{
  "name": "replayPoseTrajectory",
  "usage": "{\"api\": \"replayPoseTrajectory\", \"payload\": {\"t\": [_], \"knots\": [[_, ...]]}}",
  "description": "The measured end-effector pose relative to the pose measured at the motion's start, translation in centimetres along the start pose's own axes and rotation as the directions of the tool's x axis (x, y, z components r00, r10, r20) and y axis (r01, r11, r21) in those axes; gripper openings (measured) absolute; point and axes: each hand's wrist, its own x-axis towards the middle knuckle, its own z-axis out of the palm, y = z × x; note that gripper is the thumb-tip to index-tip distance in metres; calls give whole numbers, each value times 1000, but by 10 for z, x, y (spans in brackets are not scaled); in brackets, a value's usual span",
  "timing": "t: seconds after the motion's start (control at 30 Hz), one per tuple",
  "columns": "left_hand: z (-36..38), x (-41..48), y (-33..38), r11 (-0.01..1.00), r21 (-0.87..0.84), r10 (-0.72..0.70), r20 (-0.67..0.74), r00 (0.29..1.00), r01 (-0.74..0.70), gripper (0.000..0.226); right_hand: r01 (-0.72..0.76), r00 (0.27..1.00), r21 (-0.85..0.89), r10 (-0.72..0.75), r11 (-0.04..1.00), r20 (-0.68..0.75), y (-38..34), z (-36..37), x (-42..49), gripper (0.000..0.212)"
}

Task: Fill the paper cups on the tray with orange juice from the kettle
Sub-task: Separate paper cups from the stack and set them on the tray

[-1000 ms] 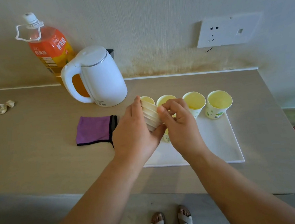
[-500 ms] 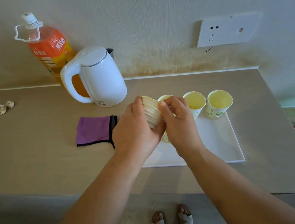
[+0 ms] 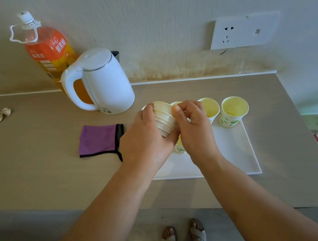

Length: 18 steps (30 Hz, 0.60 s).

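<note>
Paper cup stack [image 3: 165,119] sits gripped in the left hand [image 3: 146,141] over the tray [image 3: 235,151]; right hand [image 3: 195,130] pinches its top rim, likely separating one; next needs a clean peel; kettle [image 3: 106,82] stands far left.

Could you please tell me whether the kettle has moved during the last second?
No. The kettle stands where it did, the same way off from the wall socket on its right and the purple cloth in front of it.
</note>
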Motion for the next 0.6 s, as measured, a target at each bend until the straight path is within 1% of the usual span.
{"api": "replayPoseTrajectory", "payload": {"t": [0.17, 0.23, 0.27, 0.33, 0.37, 0.4, 0.43, 0.5, 0.6], "knots": [[0, -2, -1, 1000, -16, 0, 3, 1000, 0, 76, 5, 1000, 3, -5, 1000, 11, 2, -1, 2, 21], [-2, -2, -3, 1000, -18, 16, -8, 1000, -16, 76, 7, 999, -7, -7, 1000, 42, 4, -2, 3, 21], [-4, -2, -5, 999, 0, 37, -16, 999, -37, 77, -11, 996, 12, 10, 1000, 87, 4, -4, 5, 19], [-6, -2, -9, 993, 62, 100, -35, 994, -98, 78, -88, 971, 42, 76, 995, 225, 0, -10, 11, 19], [-6, -2, -11, 988, 83, 132, -44, 990, -128, 78, -92, 954, -2, 89, 996, 285, -5, -14, 15, 21], [-5, -2, -13, 984, 91, 157, -48, 986, -152, 79, -65, 942, -66, 83, 996, 326, -9, -16, 17, 22], [-4, -3, -14, 981, 92, 173, -48, 984, -168, 79, -36, 937, -116, 74, 993, 341, -13, -17, 19, 23], [-1, -3, -15, 981, 79, 181, -70, 981, -176, 79, 6, 949, -157, 44, 988, 312, -17, -16, 19, 23], [0, -4, -15, 986, 51, 166, -113, 980, -161, 78, 68, 980, -185, -31, 980, 195, -13, -11, 18, 19]]}}
